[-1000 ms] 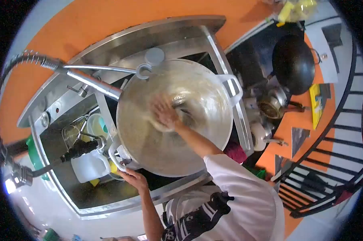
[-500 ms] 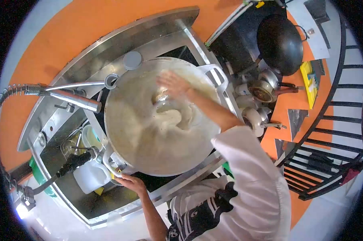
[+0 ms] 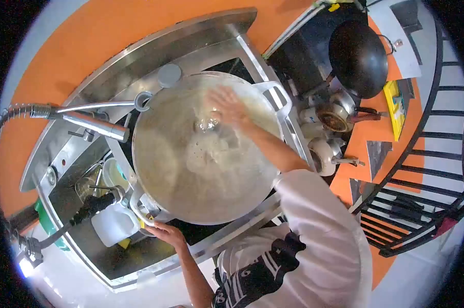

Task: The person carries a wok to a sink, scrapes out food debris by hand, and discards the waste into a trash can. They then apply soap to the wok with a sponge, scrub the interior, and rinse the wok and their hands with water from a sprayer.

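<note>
A big, wide metal pot point(image 3: 191, 200) rests over the sink's steel rim, its mouth facing me. Inside it, my right hand point(image 3: 227, 108) lies against the upper inner surface, fingers spread and slightly blurred; no tool shows in it. Below those fingers is a shiny wet spot, with pale cloudy liquid point(image 3: 206, 154) around it. My left hand point(image 3: 166, 233) grips the lower end of the pot's left handle point(image 3: 135, 205), its fingertips partly hidden. The opposite handle point(image 3: 283, 102) is untouched.
A spring-hose faucet point(image 3: 96, 126) reaches over the left side. In the sink point(image 3: 103, 262) are a white plastic jug point(image 3: 114, 226) and a bowl point(image 3: 114, 172). To the right are a black wok point(image 3: 358, 59), several small pots, a yellow tray point(image 3: 394, 110) and a black railing point(image 3: 422, 169).
My right hand has shifted slightly right within the pot, and the cloudy liquid has changed shape. My left hand stays at the handle.
</note>
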### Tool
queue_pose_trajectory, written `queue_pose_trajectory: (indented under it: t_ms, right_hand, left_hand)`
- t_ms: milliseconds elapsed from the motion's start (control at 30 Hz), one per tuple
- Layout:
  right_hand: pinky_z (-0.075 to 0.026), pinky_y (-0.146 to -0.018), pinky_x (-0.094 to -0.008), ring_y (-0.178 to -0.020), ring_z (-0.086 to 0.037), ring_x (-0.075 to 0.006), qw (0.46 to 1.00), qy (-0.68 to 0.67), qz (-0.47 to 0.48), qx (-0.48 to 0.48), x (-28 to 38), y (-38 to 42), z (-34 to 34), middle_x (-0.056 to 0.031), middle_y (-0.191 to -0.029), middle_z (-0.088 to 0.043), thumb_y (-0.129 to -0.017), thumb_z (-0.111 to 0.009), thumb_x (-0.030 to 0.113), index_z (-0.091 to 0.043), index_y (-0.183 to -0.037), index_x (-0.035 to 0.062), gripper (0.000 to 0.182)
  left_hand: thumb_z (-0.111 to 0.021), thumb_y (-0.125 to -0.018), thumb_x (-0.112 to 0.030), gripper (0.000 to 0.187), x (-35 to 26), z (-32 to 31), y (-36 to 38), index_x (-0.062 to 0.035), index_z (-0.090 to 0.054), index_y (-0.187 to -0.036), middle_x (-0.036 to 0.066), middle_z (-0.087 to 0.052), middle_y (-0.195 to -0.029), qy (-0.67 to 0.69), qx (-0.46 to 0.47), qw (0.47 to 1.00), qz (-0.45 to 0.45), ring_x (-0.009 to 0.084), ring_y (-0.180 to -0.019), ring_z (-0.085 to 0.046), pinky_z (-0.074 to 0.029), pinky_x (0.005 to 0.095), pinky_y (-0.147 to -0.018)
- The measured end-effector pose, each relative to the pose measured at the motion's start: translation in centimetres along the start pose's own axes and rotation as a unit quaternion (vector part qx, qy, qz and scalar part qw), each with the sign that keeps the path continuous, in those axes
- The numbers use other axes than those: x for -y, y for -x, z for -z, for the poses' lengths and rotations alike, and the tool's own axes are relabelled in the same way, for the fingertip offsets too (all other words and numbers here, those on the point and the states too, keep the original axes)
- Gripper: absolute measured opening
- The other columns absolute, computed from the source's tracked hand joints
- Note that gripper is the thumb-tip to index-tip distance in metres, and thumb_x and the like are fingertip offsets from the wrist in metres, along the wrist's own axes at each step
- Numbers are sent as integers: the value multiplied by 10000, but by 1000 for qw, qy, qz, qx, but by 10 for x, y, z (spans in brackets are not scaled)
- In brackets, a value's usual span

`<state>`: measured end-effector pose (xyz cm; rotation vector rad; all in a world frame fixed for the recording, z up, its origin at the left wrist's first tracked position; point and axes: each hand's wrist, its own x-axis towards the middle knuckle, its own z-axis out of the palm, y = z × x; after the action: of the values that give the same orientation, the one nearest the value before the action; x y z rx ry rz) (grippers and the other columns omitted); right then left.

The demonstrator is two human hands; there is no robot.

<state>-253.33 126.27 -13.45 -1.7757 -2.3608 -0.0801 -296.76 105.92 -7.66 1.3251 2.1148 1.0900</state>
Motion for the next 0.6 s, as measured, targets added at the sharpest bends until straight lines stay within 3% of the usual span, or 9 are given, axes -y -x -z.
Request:
queue_pose_trajectory:
  t_ms: [33, 67, 167, 233, 300, 400, 500, 533, 600]
  right_hand:
    - [-115, -1260, -526, -1547, -176, -324, 1000, 0, -4, -2, 8, 4, -6, -63, -1659, -284, -984, -509, 495, -404, -1553, 157, 670]
    - [-111, -1259, -534, -1545, -184, -332, 998, -15, 26, 59, 29, 18, -11, -63, -1647, -312, -990, -503, 488, -407, -1551, 150, 662]
    - [-92, -1256, -556, -1548, -171, -350, 987, 8, 11, 161, 78, 88, 8, -93, -1631, -338, -1015, -468, 470, -376, -1566, 152, 644]
    - [-78, -1254, -562, -1553, -135, -366, 963, -46, -181, 197, 77, 138, 5, -153, -1649, -271, -1016, -468, 473, -315, -1579, 72, 708]
    - [-85, -1247, -573, -1548, -134, -393, 956, 64, -265, 111, 65, 132, 23, -233, -1644, -226, -1013, -471, 479, -251, -1569, -36, 789]
    - [-107, -1241, -576, -1538, -152, -423, 960, 103, -258, 19, 19, 68, 22, -276, -1637, -208, -1014, -481, 461, -225, -1539, -121, 825]
    - [-134, -1240, -547, -1536, -176, -398, 955, 93, -254, -121, -5, -25, 9, -251, -1643, -225, -1003, -510, 477, -309, -1523, -105, 806]
    - [-141, -1237, -551, -1534, -181, -402, 953, 77, -246, -159, -3, -53, 4, -251, -1642, -230, -1002, -512, 484, -321, -1519, -105, 806]
    - [-144, -1235, -556, -1529, -198, -402, 958, 66, -233, -155, 21, -97, -1, -242, -1636, -253, -1002, -507, 494, -343, -1514, -97, 798]
  left_hand:
    - [-361, -1098, -234, 446, -2, 1, -1, 100, -407, -1389, 287, -506, -1311, -3, 4, 1000, -5, 385, -1175, -528, -406, 435, -1036]
    - [-367, -1106, -357, 637, 5, 3, -1, 141, -273, -1491, 358, -387, -1431, 16, 36, 999, 15, 414, -1276, -447, -360, 434, -1087]
    - [-366, -1106, -352, 638, 13, 0, 2, 134, -261, -1505, 362, -371, -1459, 9, 7, 1000, 4, 412, -1310, -438, -350, 446, -1106]
    - [-366, -1106, -351, 645, 31, 2, 4, 131, -242, -1517, 363, -356, -1484, 10, 26, 999, 22, 411, -1340, -424, -341, 455, -1123]
    - [-365, -1107, -347, 641, 30, 0, 3, 131, -238, -1516, 349, -376, -1467, 5, 21, 999, 30, 403, -1313, -443, -354, 445, -1109]
    - [-361, -1108, -347, 622, 3, 6, 0, 122, -260, -1503, 325, -406, -1428, 29, 48, 998, 35, 386, -1279, -462, -368, 441, -1090]
    - [-374, -1105, -266, 499, 6, -1, 3, 112, -347, -1430, 320, -494, -1335, -8, -9, 1000, 14, 415, -1227, -499, -363, 444, -1093]
    - [-377, -1107, -278, 551, 12, 2, 2, 131, -306, -1468, 347, -444, -1413, 55, 29, 998, 19, 429, -1289, -469, -345, 456, -1116]
    - [-370, -1105, -325, 587, 18, 1, 2, 122, -297, -1479, 338, -424, -1417, -7, 11, 1000, 5, 413, -1299, -450, -352, 454, -1109]
